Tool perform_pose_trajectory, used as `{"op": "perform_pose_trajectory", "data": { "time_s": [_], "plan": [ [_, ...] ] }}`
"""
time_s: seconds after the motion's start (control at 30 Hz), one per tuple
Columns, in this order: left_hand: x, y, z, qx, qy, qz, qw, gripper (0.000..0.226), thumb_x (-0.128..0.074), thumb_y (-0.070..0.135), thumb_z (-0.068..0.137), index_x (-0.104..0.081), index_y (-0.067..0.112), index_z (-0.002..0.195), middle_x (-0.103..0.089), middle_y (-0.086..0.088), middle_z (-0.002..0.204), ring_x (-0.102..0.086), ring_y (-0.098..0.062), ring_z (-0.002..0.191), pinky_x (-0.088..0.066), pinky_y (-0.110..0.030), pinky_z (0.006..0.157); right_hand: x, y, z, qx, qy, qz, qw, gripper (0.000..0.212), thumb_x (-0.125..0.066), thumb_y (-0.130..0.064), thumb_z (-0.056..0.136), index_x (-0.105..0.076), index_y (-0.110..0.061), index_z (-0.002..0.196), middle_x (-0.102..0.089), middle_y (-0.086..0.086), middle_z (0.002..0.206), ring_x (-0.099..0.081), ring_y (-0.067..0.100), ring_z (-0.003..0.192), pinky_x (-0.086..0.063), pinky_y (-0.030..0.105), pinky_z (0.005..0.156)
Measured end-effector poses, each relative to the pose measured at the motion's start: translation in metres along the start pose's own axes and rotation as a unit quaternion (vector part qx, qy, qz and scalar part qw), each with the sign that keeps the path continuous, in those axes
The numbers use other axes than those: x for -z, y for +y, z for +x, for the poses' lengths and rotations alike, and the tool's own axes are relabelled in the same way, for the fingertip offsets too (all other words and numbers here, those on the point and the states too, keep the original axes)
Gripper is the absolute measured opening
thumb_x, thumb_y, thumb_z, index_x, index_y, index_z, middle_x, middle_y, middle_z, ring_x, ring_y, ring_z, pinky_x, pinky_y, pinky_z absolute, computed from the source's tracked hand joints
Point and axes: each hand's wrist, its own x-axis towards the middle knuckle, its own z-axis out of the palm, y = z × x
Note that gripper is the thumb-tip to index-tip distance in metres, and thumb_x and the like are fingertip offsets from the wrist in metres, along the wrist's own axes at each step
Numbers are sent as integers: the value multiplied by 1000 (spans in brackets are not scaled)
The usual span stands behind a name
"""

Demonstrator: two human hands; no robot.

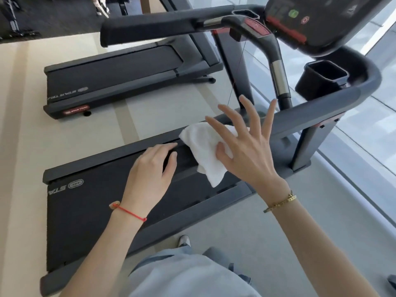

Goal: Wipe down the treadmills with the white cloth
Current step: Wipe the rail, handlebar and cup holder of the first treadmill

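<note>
A person in pale blue trousers [192, 275] is leaning over the near treadmill [90, 211], one shoe [183, 241] showing beside its side rail. The left hand [153, 168] is hanging over the belt, fingers loosely curled and holding nothing. The right hand [246, 146] is spreading its fingers wide while the thumb is pinning a crumpled white cloth [203, 151] against the palm, above the deck's front. The grey handrail [321, 112] is curving past a cup holder [321, 80]. A second treadmill [120, 78] is standing beyond; its console is cut off.
</note>
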Motion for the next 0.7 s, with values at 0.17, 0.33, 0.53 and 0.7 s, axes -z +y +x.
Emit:
{"op": "perform_pose_trajectory", "data": {
  "time_s": [0.17, 0.33, 0.53, 0.7],
  "plan": [
    [-7, -1, 2, 42, -1, -2, 999, 38, -40, 34, 102, -65, 17, 124, -69, 4, 115, -64, -16, 104, -52, -32, 86, -16, -11, 7, 90, -96, 179, 975, 43, -42, -28, 97, -54, -14, 136, -58, 3, 132, -53, 26, 120, -26, 48, 115],
    [-18, 9, 1, 87, 37, -18, 995, 38, -37, 31, 103, -66, 16, 123, -69, 5, 113, -64, -14, 100, -49, -27, 83, -31, -3, 5, 93, -102, 175, 975, 57, -41, -59, 97, -54, -18, 135, -58, 0, 126, -54, 24, 112, -37, 39, 101],
    [-29, 18, -2, 124, 92, -40, 987, 33, -40, 24, 106, -67, 15, 123, -68, 6, 119, -62, -9, 109, -46, -22, 95, -42, 78, 6, 46, -109, 155, 981, 48, -35, -55, 99, -64, -18, 109, -63, -1, 98, -59, 25, 90, -43, 37, 85],
    [-33, 18, -3, 133, 100, -36, 985, 32, -40, 25, 107, -66, 17, 123, -68, 8, 119, -62, -11, 114, -47, -28, 102, -50, 86, 27, 61, -154, 117, 979, 59, -21, -51, 98, -62, -15, 74, -62, 1, 79, -53, 26, 73, -36, 35, 82]
  ]
}}
